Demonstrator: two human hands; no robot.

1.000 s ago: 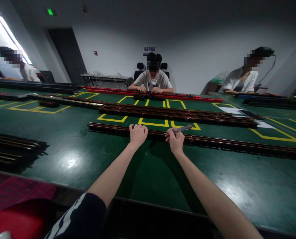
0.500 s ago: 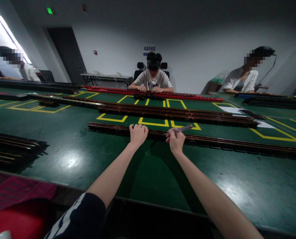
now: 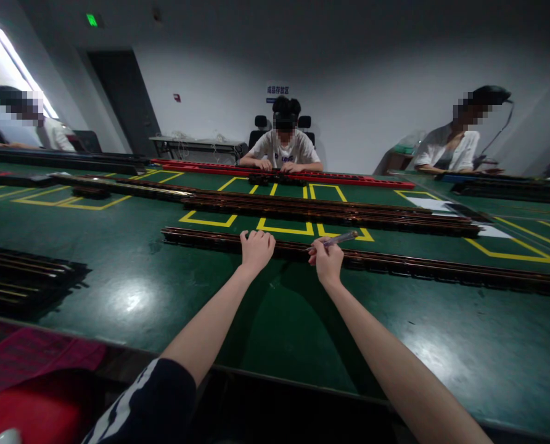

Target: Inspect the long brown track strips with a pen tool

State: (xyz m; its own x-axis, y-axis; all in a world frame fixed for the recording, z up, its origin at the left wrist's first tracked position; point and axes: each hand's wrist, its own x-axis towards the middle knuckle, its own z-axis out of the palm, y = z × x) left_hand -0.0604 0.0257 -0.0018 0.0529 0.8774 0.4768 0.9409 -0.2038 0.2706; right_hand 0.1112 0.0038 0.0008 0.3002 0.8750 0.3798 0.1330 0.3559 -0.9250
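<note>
So on the far left there's a dark stack of strips (image 3: pixel 18 280) lying near the edge of the green table (image 3: pixel 177 320). Next along, the left hand (image 3: pixel 258 250) rests on a long, dark strip bundle (image 3: pixel 423 269), fingers curled over it; can't tell if they're actually pinching. That bundle lies crosswise in front of both hands, running off to the right. Then there's the pen-like tool (image 3: pixel 342 238), held in a narrow fingertip grip by the right hand (image 3: pixel 329 265), tip angled down-left at the bundle. Contact? Too small to tell. Honestly, barely anything has shifted in the last second, so I'd say the hands are still working the same spot.
</note>
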